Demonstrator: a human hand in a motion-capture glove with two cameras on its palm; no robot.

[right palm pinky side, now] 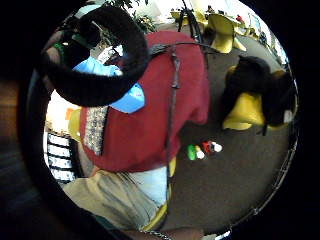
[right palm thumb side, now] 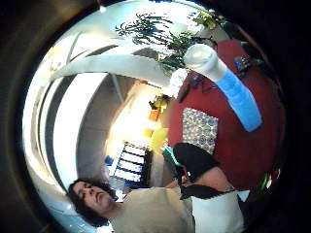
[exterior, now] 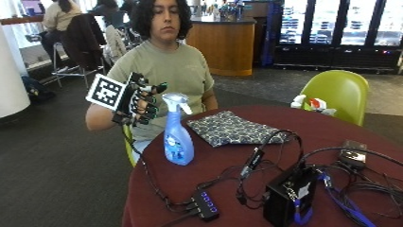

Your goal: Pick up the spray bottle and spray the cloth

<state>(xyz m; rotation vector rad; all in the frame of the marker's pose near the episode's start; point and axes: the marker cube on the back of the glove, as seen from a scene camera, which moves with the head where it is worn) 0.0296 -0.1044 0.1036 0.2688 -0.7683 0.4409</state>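
A clear blue spray bottle [exterior: 177, 137] with a white trigger head stands upright on the round red table [exterior: 372, 135], near the edge in front of the person. My gloved right hand [exterior: 140, 101] is raised beside the bottle's head, on the side away from the cloth. Its fingers are loosely curled toward the nozzle and hold nothing. A folded patterned cloth [exterior: 233, 127] lies flat on the table just past the bottle. In the thumb side palm view the bottle [right palm thumb side: 233, 87] stands close by, next to the cloth [right palm thumb side: 200, 128]. A black strap partly hides the bottle [right palm pinky side: 129, 98] in the little finger side view.
Black cables run across the table to a USB hub [exterior: 205, 204], a black box [exterior: 290, 194] and a small device [exterior: 354, 155]. A green chair [exterior: 340, 92] stands behind the table with small toys [exterior: 311, 104] on it.
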